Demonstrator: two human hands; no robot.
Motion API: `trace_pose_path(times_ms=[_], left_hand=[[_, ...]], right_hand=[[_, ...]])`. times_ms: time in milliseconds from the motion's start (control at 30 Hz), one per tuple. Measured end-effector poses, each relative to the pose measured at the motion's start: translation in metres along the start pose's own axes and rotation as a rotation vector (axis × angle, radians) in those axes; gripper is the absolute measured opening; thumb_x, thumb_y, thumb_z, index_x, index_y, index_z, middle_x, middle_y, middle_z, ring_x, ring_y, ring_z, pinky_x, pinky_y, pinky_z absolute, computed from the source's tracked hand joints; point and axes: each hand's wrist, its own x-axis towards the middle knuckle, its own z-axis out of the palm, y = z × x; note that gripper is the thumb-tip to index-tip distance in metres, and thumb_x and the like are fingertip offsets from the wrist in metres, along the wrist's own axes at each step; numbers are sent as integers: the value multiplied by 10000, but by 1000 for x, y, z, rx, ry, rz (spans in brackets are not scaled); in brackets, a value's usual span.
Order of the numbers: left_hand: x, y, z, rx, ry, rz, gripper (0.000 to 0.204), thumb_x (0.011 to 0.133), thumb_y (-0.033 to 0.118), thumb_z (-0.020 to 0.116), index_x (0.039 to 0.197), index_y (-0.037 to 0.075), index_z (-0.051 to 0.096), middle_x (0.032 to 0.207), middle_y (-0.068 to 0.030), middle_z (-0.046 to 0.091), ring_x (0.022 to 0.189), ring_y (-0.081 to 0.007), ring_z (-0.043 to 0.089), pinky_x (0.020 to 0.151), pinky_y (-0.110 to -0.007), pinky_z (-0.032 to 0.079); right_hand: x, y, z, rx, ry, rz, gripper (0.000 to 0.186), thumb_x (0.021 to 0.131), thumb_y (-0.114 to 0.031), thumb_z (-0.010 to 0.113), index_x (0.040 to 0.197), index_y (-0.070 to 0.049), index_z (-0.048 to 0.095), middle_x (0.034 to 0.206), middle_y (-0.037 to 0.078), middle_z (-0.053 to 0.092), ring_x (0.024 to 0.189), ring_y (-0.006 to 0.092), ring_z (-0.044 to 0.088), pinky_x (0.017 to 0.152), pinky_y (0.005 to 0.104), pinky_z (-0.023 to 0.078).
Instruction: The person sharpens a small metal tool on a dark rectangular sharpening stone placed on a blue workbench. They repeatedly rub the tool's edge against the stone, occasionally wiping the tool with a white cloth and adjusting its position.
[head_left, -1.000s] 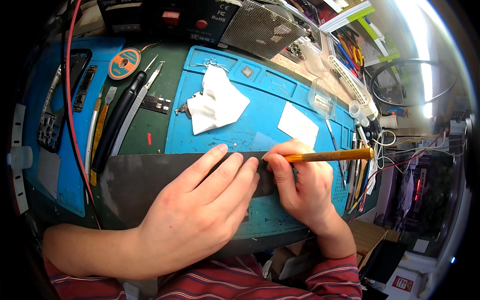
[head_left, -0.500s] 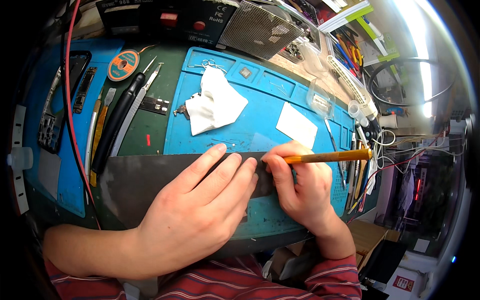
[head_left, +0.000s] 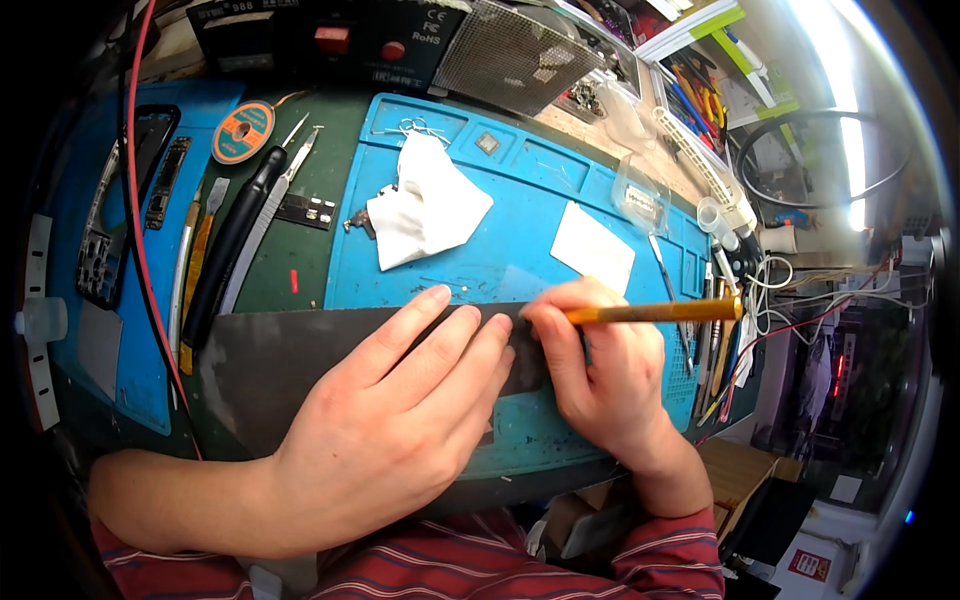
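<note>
A dark grey sheet point(head_left: 290, 345), matt like sandpaper, lies across the near part of the blue work mat point(head_left: 400, 290). My left hand point(head_left: 400, 410) rests flat on it, fingers stretched out and side by side, with nothing held. Just right of those fingertips, my right hand point(head_left: 605, 375) is closed in a pinch around a slim tool with a gold-coloured handle point(head_left: 660, 312). The handle points to the right; its working tip is hidden behind my fingers at the sheet. Past my hands, a crumpled white tissue point(head_left: 435, 205) partly covers a small dark part point(head_left: 360, 220).
A white card point(head_left: 593, 248) and a small clear box point(head_left: 640, 195) lie farther right. To the left are a black-handled tool point(head_left: 235, 245), an orange wire spool point(head_left: 243, 133) and a phone frame point(head_left: 100, 260). A red cable point(head_left: 135, 200) hangs there. Several tools line the right side.
The camera view has shifted very slightly. Both hands, the sheet and the gold-handled tool stay almost where they were.
</note>
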Motion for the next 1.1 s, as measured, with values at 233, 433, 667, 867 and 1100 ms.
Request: trace_pose_path(times_ms=[233,433,667,867,1100], left_hand=[[-1,-1,0,12,2,3,593,849,283,808,1361,-11,752,1454,-143,696,1369,-304,629,1238,-529,460],[1,-1,-1,11,6,1,590,847,275,809,1356,-17,753,1452,-153,696,1362,-308,636,1234,-526,462],[0,0,-1,-8,9,-4,593,841,263,811,1356,-26,752,1443,-163,695,1351,-314,647,1231,-529,464],[1,0,-1,-5,12,-6,594,837,262,815,1354,-22,754,1439,-163,698,1353,-312,647,1234,-531,461],[0,0,-1,3,15,-7,591,841,273,812,1353,-16,756,1436,-155,702,1353,-306,645,1239,-528,458]], right_hand=[[-1,0,-4,65,-1,115,48,1049,-45,732,1063,-18,695,913,114,722,716,318,704,621,402,546],[-1,-3,-3,79,-19,75,75,1055,-63,739,1074,-12,687,920,109,719,703,315,699,610,403,541],[0,3,3,46,-1,-30,100,1048,-58,747,1091,-8,672,949,110,712,690,314,691,602,403,538],[-1,3,3,21,5,-28,103,1048,-59,747,1087,-7,667,949,111,711,699,309,692,604,401,536],[-1,2,3,40,-1,-14,97,1051,-52,742,1084,-1,667,944,115,712,710,309,696,611,396,536]])
